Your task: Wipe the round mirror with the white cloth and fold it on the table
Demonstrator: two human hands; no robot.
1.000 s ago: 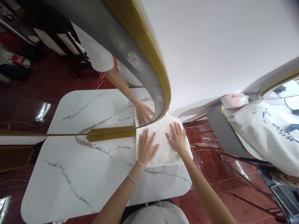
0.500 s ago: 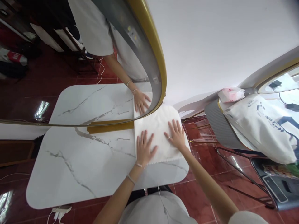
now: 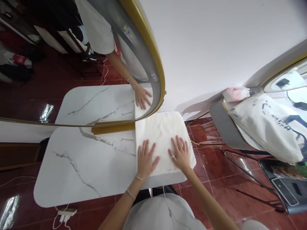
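Observation:
A white cloth with a scalloped edge [image 3: 158,127] lies over the right end of the marble-patterned table [image 3: 88,166]. Flat on the cloth's near left part rests my left hand [image 3: 146,161], fingers spread, bracelets at its wrist. My right hand [image 3: 181,155], with a ring on one finger, lies open on the cloth's near right part. Small wrinkles show in the cloth beyond my hands. Neither hand grasps anything; both palms face down on the fabric.
A large gold-rimmed mirror [image 3: 159,73] rises along the table's far side and reflects an arm and the tabletop. To the right, a second table [image 3: 218,124] bears a white printed bag [image 3: 266,127] and a tissue pack [image 3: 236,94]. A power strip [image 3: 67,211] lies below at left.
Both hands have slid toward me over the cloth. The cloth's near edge now lies closer to the table's near edge, and its far part shows more. The view has shifted slightly.

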